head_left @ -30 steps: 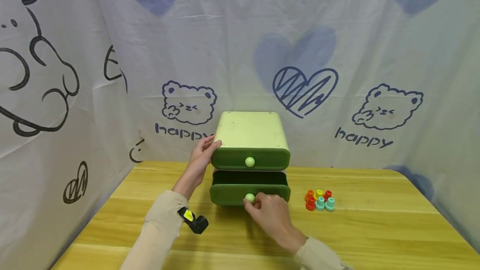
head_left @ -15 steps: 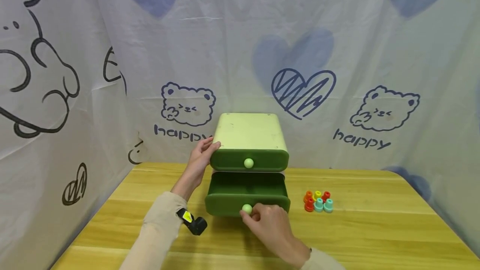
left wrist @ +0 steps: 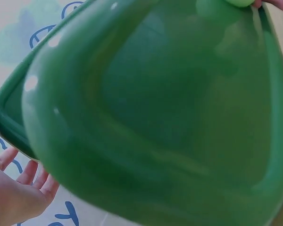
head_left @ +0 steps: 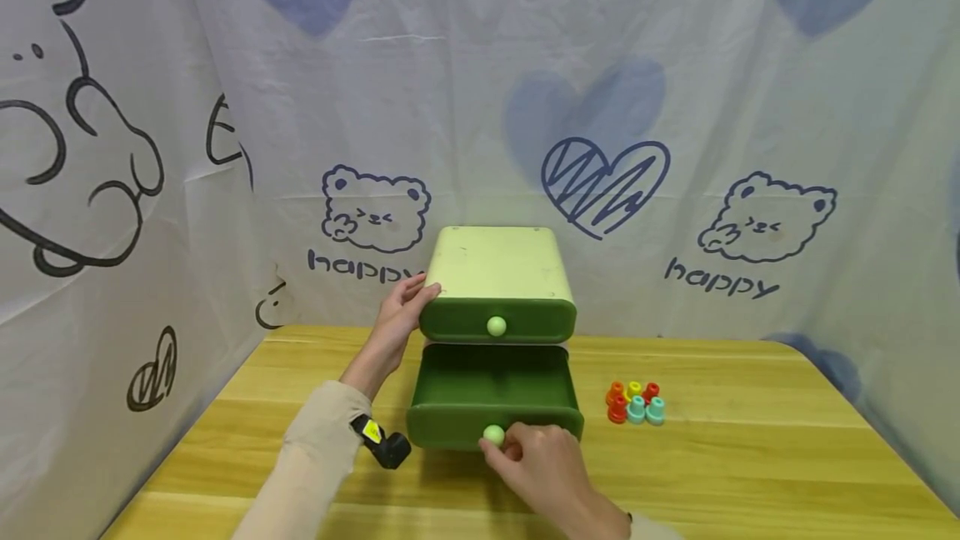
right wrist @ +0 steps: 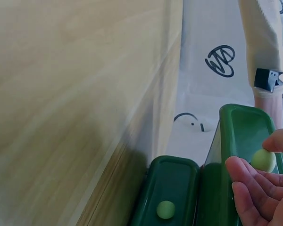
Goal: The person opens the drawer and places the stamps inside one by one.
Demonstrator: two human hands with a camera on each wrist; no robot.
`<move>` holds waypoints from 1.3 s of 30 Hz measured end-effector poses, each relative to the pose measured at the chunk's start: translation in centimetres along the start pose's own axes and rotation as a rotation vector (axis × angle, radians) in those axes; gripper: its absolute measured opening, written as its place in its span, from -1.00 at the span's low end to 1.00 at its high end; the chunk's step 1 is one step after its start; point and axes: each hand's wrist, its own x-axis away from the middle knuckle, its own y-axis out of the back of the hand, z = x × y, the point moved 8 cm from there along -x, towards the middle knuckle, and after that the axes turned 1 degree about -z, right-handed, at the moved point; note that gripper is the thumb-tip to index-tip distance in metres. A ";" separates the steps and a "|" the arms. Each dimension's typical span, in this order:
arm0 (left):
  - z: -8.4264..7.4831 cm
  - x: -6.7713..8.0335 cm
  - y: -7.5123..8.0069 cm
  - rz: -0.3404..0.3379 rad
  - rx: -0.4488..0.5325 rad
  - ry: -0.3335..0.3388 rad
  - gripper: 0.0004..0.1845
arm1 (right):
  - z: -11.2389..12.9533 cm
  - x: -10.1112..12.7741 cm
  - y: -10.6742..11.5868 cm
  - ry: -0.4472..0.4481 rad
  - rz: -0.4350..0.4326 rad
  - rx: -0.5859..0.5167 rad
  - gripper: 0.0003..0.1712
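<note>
A small green cabinet point(head_left: 495, 265) with two drawers stands at the back of the wooden table point(head_left: 750, 457). Its lower drawer point(head_left: 491, 394) is pulled out and looks empty inside. My right hand point(head_left: 536, 461) pinches that drawer's pale round knob point(head_left: 493, 435); the knob point(right wrist: 263, 160) shows between the fingertips in the right wrist view too. My left hand point(head_left: 401, 315) rests on the cabinet's upper left corner with fingers straight. The upper drawer point(head_left: 497, 319) is closed. The left wrist view is filled by the green drawer front point(left wrist: 155, 117).
A cluster of small red, orange, yellow and teal pegs point(head_left: 634, 402) stands on the table right of the cabinet. A printed white cloth point(head_left: 675, 148) hangs round the back and sides. A black wrist camera point(head_left: 382, 442) sits on the left sleeve.
The lower drawer has slid out toward me, from slightly ajar to well open, with my right hand pulling its knob. The left hand has stayed on the cabinet.
</note>
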 end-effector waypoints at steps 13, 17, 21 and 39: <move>0.0 -0.1 -0.1 0.009 -0.013 -0.003 -0.32 | 0.2 1.1 0.1 -0.037 0.059 -0.017 -0.66; 0.0 -0.1 0.0 0.005 -0.008 0.001 -0.32 | 0.0 1.4 0.0 -0.037 0.057 -0.030 -0.67; -0.1 -0.1 0.0 0.004 0.000 0.005 -0.32 | 0.0 1.6 -0.1 -0.026 0.048 -0.029 -0.69; 0.0 0.0 0.1 0.006 -0.011 0.013 -0.31 | -0.3 2.6 -1.1 -0.018 0.152 -0.048 -0.65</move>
